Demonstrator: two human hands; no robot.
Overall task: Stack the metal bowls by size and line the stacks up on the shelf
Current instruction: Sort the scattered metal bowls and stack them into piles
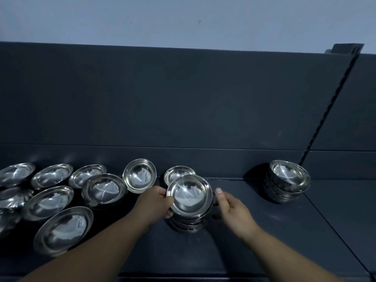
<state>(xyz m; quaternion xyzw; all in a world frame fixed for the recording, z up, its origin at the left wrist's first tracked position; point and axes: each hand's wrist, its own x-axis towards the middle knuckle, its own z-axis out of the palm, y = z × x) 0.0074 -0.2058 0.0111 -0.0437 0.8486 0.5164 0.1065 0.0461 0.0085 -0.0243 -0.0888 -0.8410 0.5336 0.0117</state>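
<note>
A stack of several metal bowls (189, 195) stands mid-shelf. My left hand (156, 202) grips the stack's left side, thumb on the top bowl's rim. My right hand (232, 208) is just right of the stack with fingers apart, close to its side; whether it touches is unclear. Behind the stack a small bowl (178, 173) peeks out. Another small bowl (140, 175) leans tilted to its left. A second stack of bowls (289, 180) stands apart at the right. Several loose wider bowls, such as one (104, 189) and a large one (63, 231), lie on the left.
The dark shelf surface (264, 231) runs left to right with a tall dark back panel (183, 98) behind the bowls. A seam (329, 110) divides the panel at the right. The shelf's front edge lies near the bottom of the view.
</note>
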